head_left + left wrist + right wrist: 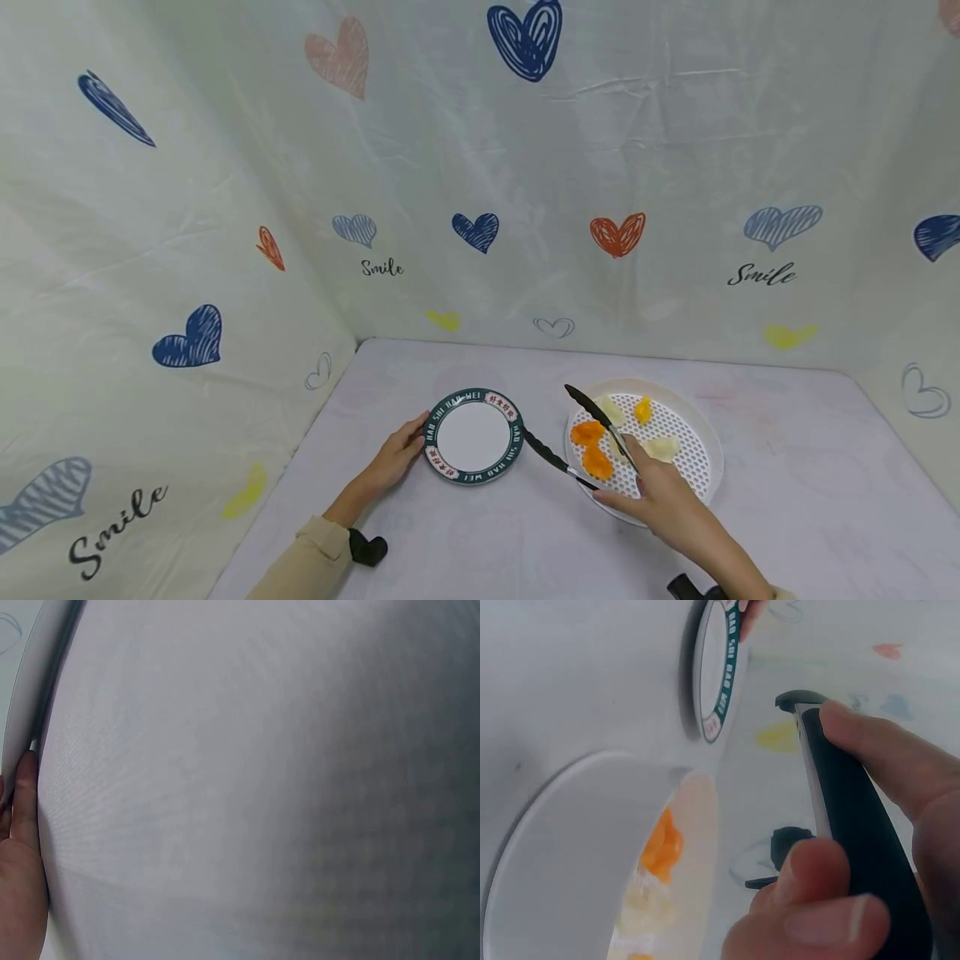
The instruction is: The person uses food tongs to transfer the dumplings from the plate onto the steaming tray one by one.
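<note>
Tongs with black tips and grips [552,452] are held in my right hand [663,492]. Their arms are spread apart, one tip over the basket's left part, the other near the plate's right edge. My left hand [393,454] grips the left rim of a round white plate [472,436] with a dark green lettered border. Under the right hand stands a round white basket [708,450] with a perforated bottom. It contains orange pieces [597,461], a small yellow piece [642,410] and pale pieces [662,449]. Between the tong arms I see nothing gripped.
Both dishes stand on a pale table [420,542]. A white curtain [675,150] printed with hearts hangs behind and at the sides. A black strap piece [367,548] sits at the left wrist.
</note>
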A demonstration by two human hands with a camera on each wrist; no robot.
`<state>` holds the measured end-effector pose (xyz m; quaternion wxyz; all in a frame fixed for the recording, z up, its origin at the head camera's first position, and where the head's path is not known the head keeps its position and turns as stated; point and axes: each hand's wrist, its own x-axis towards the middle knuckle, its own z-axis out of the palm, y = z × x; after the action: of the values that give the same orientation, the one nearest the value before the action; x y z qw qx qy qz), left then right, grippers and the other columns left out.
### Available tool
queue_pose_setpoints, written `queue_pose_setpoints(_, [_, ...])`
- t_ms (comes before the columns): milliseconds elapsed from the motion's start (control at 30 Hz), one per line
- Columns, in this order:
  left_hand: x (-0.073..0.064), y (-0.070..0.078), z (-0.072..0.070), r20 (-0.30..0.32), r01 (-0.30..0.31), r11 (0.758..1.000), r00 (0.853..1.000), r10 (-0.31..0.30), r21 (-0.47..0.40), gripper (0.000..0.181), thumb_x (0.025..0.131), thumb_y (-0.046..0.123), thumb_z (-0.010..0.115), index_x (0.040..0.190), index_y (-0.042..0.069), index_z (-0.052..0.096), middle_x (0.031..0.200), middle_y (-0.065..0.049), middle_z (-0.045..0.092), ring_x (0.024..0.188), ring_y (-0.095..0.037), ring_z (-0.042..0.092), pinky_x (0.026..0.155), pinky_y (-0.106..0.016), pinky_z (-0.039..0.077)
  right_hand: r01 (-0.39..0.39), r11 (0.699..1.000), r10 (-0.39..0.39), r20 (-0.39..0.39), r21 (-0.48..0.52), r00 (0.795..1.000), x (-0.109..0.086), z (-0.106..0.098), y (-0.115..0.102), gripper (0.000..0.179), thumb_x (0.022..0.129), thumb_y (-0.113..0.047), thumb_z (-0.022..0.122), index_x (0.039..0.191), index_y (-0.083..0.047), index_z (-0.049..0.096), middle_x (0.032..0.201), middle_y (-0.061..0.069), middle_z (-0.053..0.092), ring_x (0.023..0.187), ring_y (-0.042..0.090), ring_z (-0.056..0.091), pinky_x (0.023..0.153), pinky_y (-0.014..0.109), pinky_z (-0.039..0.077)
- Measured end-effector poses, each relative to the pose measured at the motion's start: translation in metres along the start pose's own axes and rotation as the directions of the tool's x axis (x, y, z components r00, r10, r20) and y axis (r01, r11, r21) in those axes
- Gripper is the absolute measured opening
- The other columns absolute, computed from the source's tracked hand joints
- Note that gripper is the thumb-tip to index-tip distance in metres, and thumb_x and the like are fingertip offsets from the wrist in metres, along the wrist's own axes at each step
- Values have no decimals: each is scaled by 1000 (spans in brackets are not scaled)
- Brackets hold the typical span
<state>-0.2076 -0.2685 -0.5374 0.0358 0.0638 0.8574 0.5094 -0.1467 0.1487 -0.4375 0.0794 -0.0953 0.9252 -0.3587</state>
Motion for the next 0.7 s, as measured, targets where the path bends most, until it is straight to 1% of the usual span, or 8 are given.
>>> queue_pose_setpoints(67, [0,1,0,-3,3,1000,1000,-3,-6,50,105,4,46,153,-2,33,157,-20,33,146,-37,26,116,-49,26,-6,1000,6,0,25,1000,2,4,-5,103,79,-47,82,148,10,33,66,4,46,59,15,43,46,23,36])
queue_pose_setpoints(100, [0,1,0,-3,4,1000,1000,-4,-10,50,105,4,46,153,-1,34,157,-20,33,146,-37,27,116,-49,26,-15,999,15,1,44,1000,3,7,-7,104,78,-46,83,149,9,32,63,4,44,55,15,42,44,23,35])
queue_pose_setpoints(200, [-1,2,0,-4,-4,1000,1000,4,-18,50,104,5,48,152,-2,35,157,-21,34,146,-37,27,116,-50,27,-34,994,33,6,104,999,6,17,-13,106,77,-45,84,152,6,30,59,3,42,46,14,44,40,21,38])
queue_pose_setpoints(267, [-1,2,-1,-6,-8,1000,1000,8,-25,50,104,5,48,152,-3,35,156,-21,34,146,-37,27,116,-50,26,-33,988,31,15,154,999,8,23,-17,106,77,-43,85,153,5,28,56,2,41,39,13,43,37,21,40])
queue_pose_setpoints(367, [-1,2,0,-4,-9,1000,1000,9,-26,50,104,4,47,152,-3,35,157,-20,34,146,-37,27,117,-50,26,-16,978,10,34,209,999,9,32,-22,106,78,-41,85,154,4,26,56,2,41,36,13,44,35,22,41])
queue_pose_setpoints(467, [0,0,0,1,-5,1000,1000,5,-13,50,105,3,46,153,-3,33,158,-19,32,147,-36,26,117,-48,25,8,972,-23,63,237,998,10,42,-25,107,79,-43,83,154,5,25,57,2,43,36,13,45,35,23,42])
queue_pose_setpoints(567, [1,0,0,3,-8,1000,1000,8,-5,50,105,2,45,153,-3,32,158,-19,31,147,-36,25,117,-48,24,30,970,-53,88,240,995,13,51,-28,107,79,-46,82,154,5,26,57,1,43,35,12,45,35,23,43])
queue_pose_setpoints(700, [0,-1,0,2,-22,1000,1000,22,5,50,105,1,45,153,-4,32,158,-21,32,146,-38,25,117,-49,23,63,969,-92,112,238,989,16,62,-30,101,81,-44,81,152,6,29,58,2,44,35,11,45,34,23,43])
